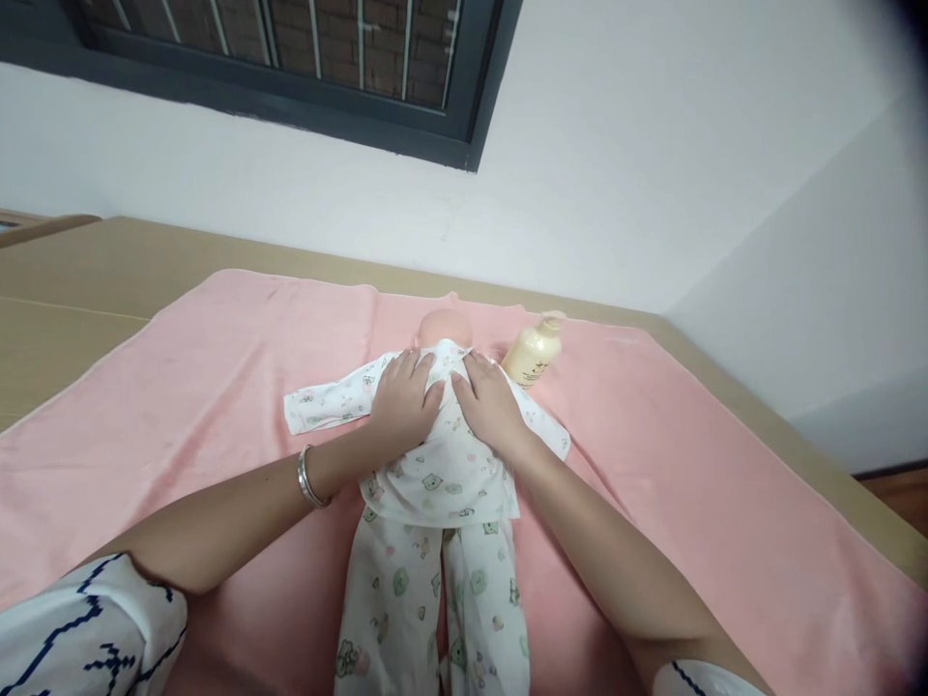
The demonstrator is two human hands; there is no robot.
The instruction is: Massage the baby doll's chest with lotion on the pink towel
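A baby doll (pixel 444 327) lies on its back on a pink towel (pixel 217 387), dressed in a white patterned top (pixel 442 474) and matching trousers (pixel 435 599). My left hand (pixel 402 396) rests flat on the doll's chest, fingers stretched out toward the collar. My right hand (pixel 489 401) lies flat beside it on the other half of the chest. The thumbs nearly meet at the middle of the top. A silver bangle (pixel 310 478) sits on my left wrist. Neither hand holds anything.
A cream lotion bottle (pixel 535 351) stands just right of the doll's head. The towel covers a tan table (pixel 87 280) set against a white wall. A dark-framed window (pixel 304 68) is above.
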